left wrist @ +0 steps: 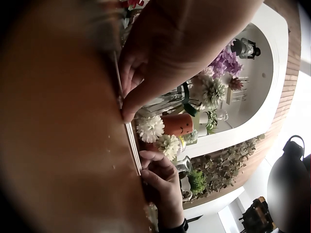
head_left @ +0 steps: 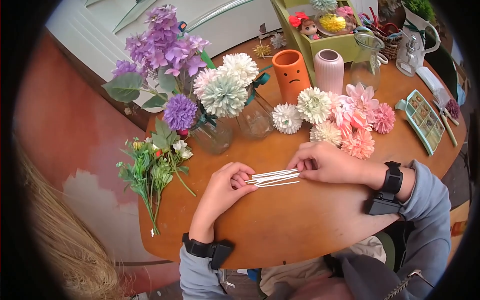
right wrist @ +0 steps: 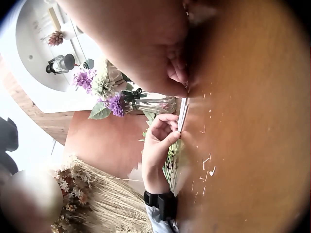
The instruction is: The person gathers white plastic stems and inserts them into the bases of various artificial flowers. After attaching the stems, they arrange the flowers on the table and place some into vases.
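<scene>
A loose bundle of thin white sticks [head_left: 275, 177] lies low over the wooden table, spanning the space between both hands. My left hand [head_left: 223, 187] pinches the bundle's left end between thumb and fingers. At the opposite end, my right hand [head_left: 322, 164] holds the sticks with its thumb and curled fingers. In the left wrist view the sticks [left wrist: 132, 144] run side by side, close along the tabletop. The right wrist view shows them [right wrist: 183, 115] fanned slightly between the two thumbs. The stick ends are partly hidden by the fingers.
Beyond the hands lie pink and white flower heads [head_left: 359, 107]. Glass vases [head_left: 212, 135] with flowers, an orange vase [head_left: 289, 75] and a pink vase [head_left: 328, 72] stand behind. Green stems [head_left: 150, 185] lie left, a compartment box [head_left: 422, 121] right. White scraps [right wrist: 206, 161] dot the table.
</scene>
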Demonstrator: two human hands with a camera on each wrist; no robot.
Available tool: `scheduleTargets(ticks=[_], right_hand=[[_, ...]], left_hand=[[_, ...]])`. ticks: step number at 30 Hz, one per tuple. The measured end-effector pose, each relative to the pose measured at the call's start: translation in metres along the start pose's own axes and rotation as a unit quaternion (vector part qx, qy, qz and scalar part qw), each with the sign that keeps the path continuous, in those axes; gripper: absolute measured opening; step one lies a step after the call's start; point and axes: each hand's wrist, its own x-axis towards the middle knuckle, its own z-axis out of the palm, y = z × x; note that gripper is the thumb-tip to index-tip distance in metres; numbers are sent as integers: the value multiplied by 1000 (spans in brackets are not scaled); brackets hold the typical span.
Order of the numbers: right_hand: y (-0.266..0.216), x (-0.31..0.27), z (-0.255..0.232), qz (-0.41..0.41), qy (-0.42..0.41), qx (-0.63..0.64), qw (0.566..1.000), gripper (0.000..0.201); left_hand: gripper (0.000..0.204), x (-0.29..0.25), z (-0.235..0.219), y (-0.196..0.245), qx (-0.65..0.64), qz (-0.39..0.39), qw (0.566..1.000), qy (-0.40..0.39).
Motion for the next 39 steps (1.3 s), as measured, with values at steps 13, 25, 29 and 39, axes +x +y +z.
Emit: scheduleTargets(ticks=[13, 25, 29, 39], right_hand=[[-2, 0, 0, -1, 4, 5, 1000, 21], [-1, -2, 6, 2, 25, -30, 999, 14], [0, -2, 6, -7, 22, -37, 999, 14], [7, -2, 7, -32, 28, -47, 998, 16]], left_hand=[[42, -13, -25, 2, 86, 2, 996, -29], [9, -6, -13, 5, 80, 20, 996, -23], [13, 1, -1, 2, 69, 26, 997, 11], [46, -10, -19, 1, 43, -41, 998, -7]])
